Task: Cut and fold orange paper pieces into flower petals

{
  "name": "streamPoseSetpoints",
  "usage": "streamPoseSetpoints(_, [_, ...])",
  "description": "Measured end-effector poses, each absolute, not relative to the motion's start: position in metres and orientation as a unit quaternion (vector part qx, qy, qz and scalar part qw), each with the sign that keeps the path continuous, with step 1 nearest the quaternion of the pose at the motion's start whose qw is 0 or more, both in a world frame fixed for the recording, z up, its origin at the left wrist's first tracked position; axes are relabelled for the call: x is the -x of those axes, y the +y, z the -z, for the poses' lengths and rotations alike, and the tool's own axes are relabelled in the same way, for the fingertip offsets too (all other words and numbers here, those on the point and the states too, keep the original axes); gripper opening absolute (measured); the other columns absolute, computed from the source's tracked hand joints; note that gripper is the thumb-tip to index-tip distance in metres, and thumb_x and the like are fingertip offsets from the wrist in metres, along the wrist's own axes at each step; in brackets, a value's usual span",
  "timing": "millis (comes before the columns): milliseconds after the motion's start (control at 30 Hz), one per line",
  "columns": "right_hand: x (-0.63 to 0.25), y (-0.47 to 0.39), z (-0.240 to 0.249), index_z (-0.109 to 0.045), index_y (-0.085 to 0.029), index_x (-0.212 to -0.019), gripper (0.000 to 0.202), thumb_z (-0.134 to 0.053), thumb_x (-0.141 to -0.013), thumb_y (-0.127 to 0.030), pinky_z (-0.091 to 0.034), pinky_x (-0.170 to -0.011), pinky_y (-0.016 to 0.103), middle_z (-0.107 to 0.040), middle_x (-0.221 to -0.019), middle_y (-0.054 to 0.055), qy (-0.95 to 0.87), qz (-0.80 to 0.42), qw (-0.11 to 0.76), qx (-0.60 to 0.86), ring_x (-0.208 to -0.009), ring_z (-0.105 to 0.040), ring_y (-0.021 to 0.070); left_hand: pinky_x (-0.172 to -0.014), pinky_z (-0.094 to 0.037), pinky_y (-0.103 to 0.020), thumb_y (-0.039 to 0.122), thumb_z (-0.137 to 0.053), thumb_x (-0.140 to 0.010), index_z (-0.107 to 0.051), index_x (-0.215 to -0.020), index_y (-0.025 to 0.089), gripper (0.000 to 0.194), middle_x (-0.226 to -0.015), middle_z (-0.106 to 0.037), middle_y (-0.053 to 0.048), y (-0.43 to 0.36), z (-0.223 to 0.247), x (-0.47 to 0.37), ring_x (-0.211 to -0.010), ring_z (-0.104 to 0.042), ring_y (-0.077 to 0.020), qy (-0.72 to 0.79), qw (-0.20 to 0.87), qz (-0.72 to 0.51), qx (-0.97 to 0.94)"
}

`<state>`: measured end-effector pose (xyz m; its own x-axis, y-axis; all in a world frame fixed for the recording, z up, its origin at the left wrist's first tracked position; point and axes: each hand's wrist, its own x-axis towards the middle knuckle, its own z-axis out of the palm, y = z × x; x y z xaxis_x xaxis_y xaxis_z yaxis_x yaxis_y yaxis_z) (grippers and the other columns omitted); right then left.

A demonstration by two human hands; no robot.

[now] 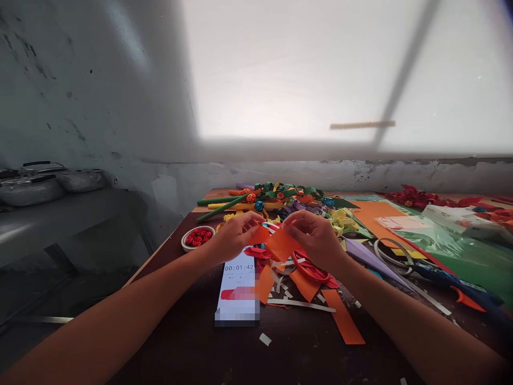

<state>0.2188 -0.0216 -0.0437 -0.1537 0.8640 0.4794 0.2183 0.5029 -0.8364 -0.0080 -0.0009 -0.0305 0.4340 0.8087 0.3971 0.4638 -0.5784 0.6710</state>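
Between my two hands is a piece of orange paper (280, 247), held up above the cluttered middle of the table. My left hand (239, 233) pinches its left edge with thumb and fingertips. On the other side, my right hand (311, 235) grips the upper right edge, fingers bent. Under the paper lie orange paper strips (345, 316), red folded pieces (315, 269) and white strips (300, 305). A phone (237, 286) showing a timer at 00:01:42 lies below my left hand. Close to my left wrist stands a small round bowl (185, 247) with red paper pieces in it.
Green and yellow rolled paper sticks (224, 205) and paper flowers crowd the back of the dark table (180, 331). On the right lie a roll of white tape (395, 255), orange sheets (377, 218), plastic-wrapped green paper (449, 251) and a white box (460, 222). Metal pots (32, 188) stand at far left.
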Motion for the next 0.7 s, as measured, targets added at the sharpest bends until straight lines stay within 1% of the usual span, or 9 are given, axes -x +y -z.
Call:
streamPoseSetpoints(100, [-0.218, -0.021, 0.042, -0.065, -0.019, -0.086, 0.03, -0.073, -0.08, -0.047, -0.04, -0.05, 0.025, -0.065, -0.065, 0.001, -0.64, -0.365, 0.56, 0.38, -0.054, -0.053, 0.0136, -0.091, -0.05, -0.037, 0.027, -0.062, -0.09, -0.046, -0.142, 0.027, 0.054, -0.105, -0.068, -0.006, -0.005, 0.033, 0.007, -0.098, -0.064, -0.0206, 0.362, 0.131, -0.386, -0.838])
streamPoseSetpoints(167, [-0.219, -0.019, 0.041, -0.063, -0.019, -0.085, 0.034, -0.076, -0.076, -0.049, -0.038, -0.047, 0.024, -0.067, -0.065, 0.001, -0.607, -0.381, 0.579, 0.39, -0.051, -0.053, 0.0133, -0.091, -0.05, -0.036, 0.026, -0.065, -0.089, -0.045, -0.144, 0.029, 0.058, -0.097, -0.069, -0.004, -0.009, 0.032, 0.008, -0.094, -0.065, -0.0196, 0.328, 0.084, -0.392, -0.855])
streamPoseSetpoints(233, [-0.219, -0.016, 0.041, -0.062, -0.019, -0.084, 0.036, -0.078, -0.073, -0.05, -0.036, -0.044, 0.024, -0.067, -0.062, 0.001, -0.587, -0.391, 0.586, 0.398, -0.047, -0.049, 0.0119, -0.087, -0.052, -0.034, 0.027, -0.065, -0.09, -0.055, -0.136, 0.028, 0.046, -0.094, -0.072, -0.004, -0.013, 0.03, 0.007, -0.089, -0.067, -0.0193, 0.291, 0.07, -0.377, -0.876])
streamPoseSetpoints(333, [-0.218, -0.016, 0.042, -0.061, -0.019, -0.085, 0.039, -0.079, -0.072, -0.051, -0.034, -0.042, 0.023, -0.064, -0.058, -0.002, -0.583, -0.416, 0.578, 0.391, -0.043, -0.044, 0.0102, -0.082, -0.053, -0.032, 0.024, -0.064, -0.091, -0.071, -0.112, 0.022, 0.022, -0.097, -0.075, -0.008, -0.017, 0.028, 0.005, -0.09, -0.069, -0.0203, 0.248, 0.078, -0.384, -0.886])
streamPoseSetpoints(433, [-0.218, -0.02, 0.041, -0.059, -0.021, -0.096, 0.037, -0.074, -0.079, -0.05, -0.039, -0.044, 0.022, -0.06, -0.058, -0.005, -0.611, -0.42, 0.568, 0.358, -0.046, -0.046, 0.0103, -0.077, -0.054, -0.03, 0.022, -0.066, -0.089, -0.076, -0.092, 0.019, 0.011, -0.089, -0.076, -0.007, -0.019, 0.026, 0.001, -0.082, -0.07, -0.0185, 0.259, 0.12, -0.439, -0.852])
streamPoseSetpoints(533, [-0.221, -0.026, 0.039, -0.061, -0.023, -0.107, 0.031, -0.065, -0.089, -0.048, -0.052, -0.061, 0.028, -0.064, -0.07, -0.002, -0.683, -0.376, 0.54, 0.316, -0.062, -0.06, 0.0144, -0.072, -0.055, -0.029, 0.026, -0.071, -0.086, -0.078, -0.089, 0.02, 0.01, -0.084, -0.076, -0.006, -0.021, 0.024, -0.001, -0.076, -0.069, -0.0177, 0.299, 0.155, -0.487, -0.806])
streamPoseSetpoints(567, [-0.223, -0.028, 0.038, -0.063, -0.023, -0.109, 0.032, -0.067, -0.088, -0.046, -0.054, -0.07, 0.031, -0.068, -0.079, 0.0, -0.713, -0.348, 0.525, 0.31, -0.072, -0.065, 0.017, -0.072, -0.055, -0.03, 0.028, -0.073, -0.085, -0.078, -0.089, 0.02, 0.01, -0.085, -0.076, -0.005, -0.021, 0.022, -0.002, -0.076, -0.069, -0.0181, 0.306, 0.164, -0.498, -0.794])
streamPoseSetpoints(633, [-0.224, -0.03, 0.036, -0.068, -0.024, -0.107, 0.034, -0.076, -0.08, -0.044, -0.053, -0.084, 0.035, -0.072, -0.096, 0.005, -0.754, -0.29, 0.501, 0.312, -0.092, -0.067, 0.0222, -0.071, -0.055, -0.03, 0.03, -0.074, -0.083, -0.079, -0.088, 0.021, 0.011, -0.086, -0.077, -0.006, -0.023, 0.02, -0.002, -0.077, -0.07, -0.0187, 0.304, 0.182, -0.515, -0.781])
streamPoseSetpoints(700, [-0.224, -0.03, 0.035, -0.072, -0.023, -0.097, 0.03, -0.08, -0.077, -0.043, -0.054, -0.086, 0.037, -0.073, -0.098, 0.006, -0.76, -0.269, 0.501, 0.316, -0.093, -0.068, 0.0235, -0.07, -0.055, -0.03, 0.03, -0.075, -0.082, -0.079, -0.083, 0.02, 0.011, -0.084, -0.077, -0.006, -0.024, 0.018, -0.002, -0.074, -0.069, -0.0187, 0.294, 0.201, -0.519, -0.777])
